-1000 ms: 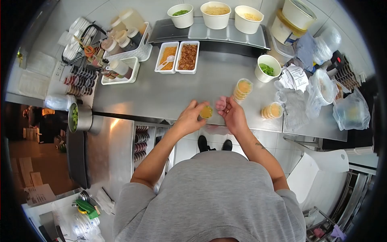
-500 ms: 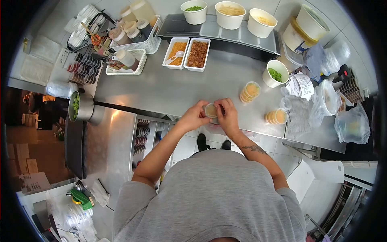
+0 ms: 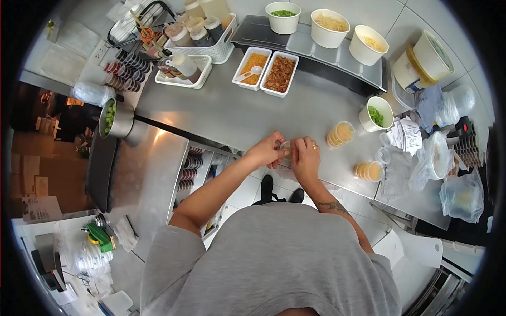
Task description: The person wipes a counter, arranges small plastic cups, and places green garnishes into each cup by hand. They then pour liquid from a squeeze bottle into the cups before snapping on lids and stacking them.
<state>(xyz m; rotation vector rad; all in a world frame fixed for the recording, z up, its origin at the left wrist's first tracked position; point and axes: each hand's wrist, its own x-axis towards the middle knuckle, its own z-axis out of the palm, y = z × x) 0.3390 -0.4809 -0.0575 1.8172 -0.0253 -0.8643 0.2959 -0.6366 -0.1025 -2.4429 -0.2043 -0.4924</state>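
At the counter's front edge, my left hand [image 3: 267, 151] grips a small clear sauce cup [image 3: 286, 149] from its left side, fingers curled. My right hand [image 3: 305, 158], with a ring on one finger, closes on the cup's other side. Fingers cover most of the cup, so its lid and contents barely show. Right of my hands stands a stack of similar cups [image 3: 341, 134] with pale orange contents. A second such stack [image 3: 369, 171] sits nearer the front edge.
Beyond my hands, the steel counter [image 3: 211, 113] holds two white trays of toppings, one tray [image 3: 281, 73] reddish brown. A bowl of greens [image 3: 376, 113] stands right, near receipts [image 3: 405, 134] and plastic bags [image 3: 461, 195]. A pot [image 3: 117, 118] is at left, a white chair [image 3: 411, 250] lower right.
The camera view has turned and shifted, so the counter things appear farther right. My fingers have closed further over the sauce cup, hiding the top that showed before.
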